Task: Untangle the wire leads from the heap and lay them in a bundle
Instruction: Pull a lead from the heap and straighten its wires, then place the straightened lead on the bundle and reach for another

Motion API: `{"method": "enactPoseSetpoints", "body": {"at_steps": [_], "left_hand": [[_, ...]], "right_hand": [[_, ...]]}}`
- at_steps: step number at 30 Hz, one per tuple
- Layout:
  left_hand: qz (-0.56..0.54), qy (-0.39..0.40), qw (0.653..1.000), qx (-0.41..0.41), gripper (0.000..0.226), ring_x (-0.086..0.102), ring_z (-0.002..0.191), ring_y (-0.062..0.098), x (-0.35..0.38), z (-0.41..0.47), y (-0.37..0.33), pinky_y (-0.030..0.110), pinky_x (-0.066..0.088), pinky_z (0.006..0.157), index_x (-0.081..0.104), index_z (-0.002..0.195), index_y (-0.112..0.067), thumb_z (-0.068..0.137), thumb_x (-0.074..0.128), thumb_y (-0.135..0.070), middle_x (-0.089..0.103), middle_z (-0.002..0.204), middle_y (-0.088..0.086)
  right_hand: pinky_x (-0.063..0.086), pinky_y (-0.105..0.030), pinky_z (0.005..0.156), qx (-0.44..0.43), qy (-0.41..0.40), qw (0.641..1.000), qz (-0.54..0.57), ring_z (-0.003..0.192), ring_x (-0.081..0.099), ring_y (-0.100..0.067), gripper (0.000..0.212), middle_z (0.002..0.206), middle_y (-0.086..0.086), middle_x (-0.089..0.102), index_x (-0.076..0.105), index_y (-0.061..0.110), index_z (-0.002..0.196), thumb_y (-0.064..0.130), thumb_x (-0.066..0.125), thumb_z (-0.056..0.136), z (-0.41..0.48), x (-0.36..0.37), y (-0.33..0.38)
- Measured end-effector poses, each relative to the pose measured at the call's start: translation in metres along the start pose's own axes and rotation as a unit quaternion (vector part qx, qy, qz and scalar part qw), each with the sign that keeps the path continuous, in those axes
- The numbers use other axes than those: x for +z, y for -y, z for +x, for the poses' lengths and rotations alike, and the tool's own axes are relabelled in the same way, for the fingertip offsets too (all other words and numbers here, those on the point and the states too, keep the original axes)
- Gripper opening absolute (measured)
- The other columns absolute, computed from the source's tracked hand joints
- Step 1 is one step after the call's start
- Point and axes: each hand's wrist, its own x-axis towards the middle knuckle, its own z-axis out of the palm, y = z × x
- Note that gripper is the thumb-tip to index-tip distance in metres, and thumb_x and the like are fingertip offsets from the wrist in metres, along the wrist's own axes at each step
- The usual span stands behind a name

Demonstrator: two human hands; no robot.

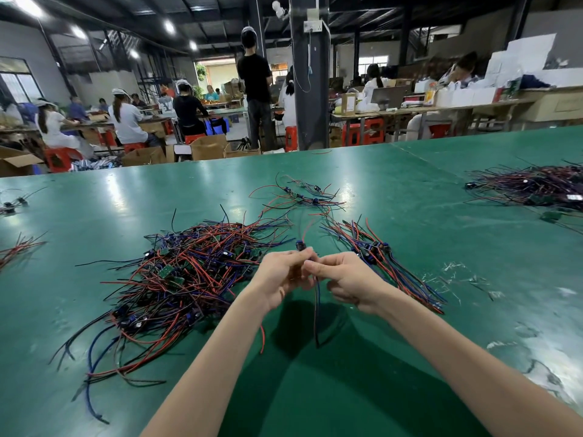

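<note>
Left hand (280,279) and right hand (350,282) pinch one light, limp wire lead (316,310) over the table (410,190) toward its near edge, between heap (176,279) and bundle (388,266); grip likely surest at its stiff component (300,246).

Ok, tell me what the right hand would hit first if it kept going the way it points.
The right hand points forward and to the left, so it would probably meet the left hand first; both pinch the same wire lead. The heap lies beyond, though depth is unclear.
</note>
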Motion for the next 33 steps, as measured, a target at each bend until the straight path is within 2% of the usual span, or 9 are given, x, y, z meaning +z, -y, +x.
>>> {"method": "enactPoseSetpoints", "body": {"at_steps": [6, 9, 12, 15, 18, 20, 26, 31, 33], "left_hand": [[-0.02, 0.005, 1.0, -0.003, 0.011, 0.064, 0.063, 0.012, 0.005, 0.0, 0.006, 0.024, 0.053, 0.07, 0.071, 0.083, -0.009, 0.086, 0.066, -0.018, 0.068, 0.076, 0.003], [-0.009, 0.003, 1.0, -0.016, 0.013, 0.061, 0.069, 0.009, 0.005, 0.0, 0.006, 0.02, 0.05, 0.065, 0.072, 0.088, -0.01, 0.085, 0.067, -0.022, 0.071, 0.085, -0.001], [-0.01, -0.01, 1.0, -0.019, 0.009, 0.06, 0.069, 0.01, 0.005, 0.0, 0.006, 0.02, 0.052, 0.062, 0.071, 0.088, -0.007, 0.085, 0.067, -0.015, 0.072, 0.087, 0.002], [0.101, -0.072, 0.991, 0.057, 0.006, 0.058, 0.067, 0.011, 0.001, 0.001, 0.006, 0.018, 0.05, 0.057, 0.072, 0.087, -0.007, 0.086, 0.066, -0.008, 0.069, 0.078, 0.002], [0.401, -0.23, 0.857, 0.226, 0.014, 0.061, 0.073, 0.014, -0.012, 0.003, 0.003, 0.024, 0.05, 0.074, 0.074, 0.092, -0.01, 0.088, 0.061, -0.011, 0.069, 0.081, 0.0], [0.464, -0.29, 0.792, 0.27, 0.019, 0.063, 0.086, 0.02, -0.022, 0.001, -0.002, 0.029, 0.048, 0.082, 0.073, 0.097, -0.011, 0.09, 0.056, -0.011, 0.071, 0.093, 0.003], [0.682, -0.287, 0.653, 0.159, 0.03, 0.046, 0.11, 0.026, -0.043, 0.007, 0.003, 0.034, 0.038, 0.091, 0.064, 0.116, -0.014, 0.091, 0.046, -0.01, 0.063, 0.113, 0.006], [0.751, -0.264, 0.597, 0.102, 0.028, 0.042, 0.118, 0.026, -0.045, 0.009, 0.01, 0.038, 0.033, 0.098, 0.063, 0.114, -0.015, 0.096, 0.044, -0.024, 0.058, 0.121, 0.005], [0.756, -0.261, 0.593, 0.092, 0.032, 0.041, 0.119, 0.026, -0.045, 0.01, 0.01, 0.039, 0.032, 0.099, 0.064, 0.114, -0.015, 0.097, 0.044, -0.033, 0.057, 0.122, 0.005]], "right_hand": [[0.021, -0.009, 0.029, -0.06, -0.083, 0.993, -0.051, 0.024, 0.033, 0.0, 0.01, 0.062, -0.011, 0.063, 0.064, -0.005, 0.084, 0.004, 0.062, 0.088, 0.004, -0.01, 0.005], [0.037, -0.01, 0.046, -0.113, -0.151, 0.974, -0.129, 0.037, 0.047, 0.004, 0.011, 0.065, -0.01, 0.069, 0.069, 0.004, 0.076, 0.009, 0.067, 0.086, 0.008, -0.026, 0.012], [0.045, -0.03, 0.072, -0.106, -0.214, 0.963, -0.124, 0.062, 0.057, -0.009, 0.015, 0.063, -0.006, 0.071, 0.07, 0.013, 0.069, 0.013, 0.07, 0.084, 0.014, -0.05, 0.015], [0.045, -0.027, 0.066, -0.056, -0.245, 0.948, -0.196, 0.062, 0.059, -0.011, 0.019, 0.061, -0.003, 0.07, 0.07, 0.016, 0.064, 0.018, 0.07, 0.083, 0.013, -0.07, 0.015], [0.041, -0.023, 0.058, 0.013, -0.246, 0.911, -0.331, 0.071, 0.059, -0.018, 0.018, 0.069, -0.007, 0.071, 0.073, 0.01, 0.066, 0.02, 0.071, 0.081, 0.008, -0.077, 0.015], [0.047, -0.03, 0.068, 0.043, -0.26, 0.891, -0.37, 0.079, 0.06, -0.026, 0.017, 0.084, -0.017, 0.071, 0.074, 0.001, 0.078, 0.018, 0.072, 0.079, 0.009, -0.078, 0.014], [0.044, -0.029, 0.071, 0.108, -0.297, 0.829, -0.46, 0.082, 0.057, -0.031, 0.016, 0.092, -0.014, 0.065, 0.069, 0.007, 0.089, 0.011, 0.061, 0.077, 0.006, -0.069, 0.014], [0.036, -0.028, 0.067, 0.092, -0.295, 0.781, -0.542, 0.077, 0.049, -0.03, 0.007, 0.083, -0.01, 0.052, 0.049, 0.009, 0.076, 0.008, 0.056, 0.075, 0.004, -0.052, 0.007], [0.035, -0.028, 0.068, 0.066, -0.3, 0.764, -0.567, 0.088, 0.057, -0.032, 0.011, 0.094, -0.012, 0.057, 0.049, 0.01, 0.088, 0.011, 0.056, 0.08, 0.006, -0.047, 0.003]]}}
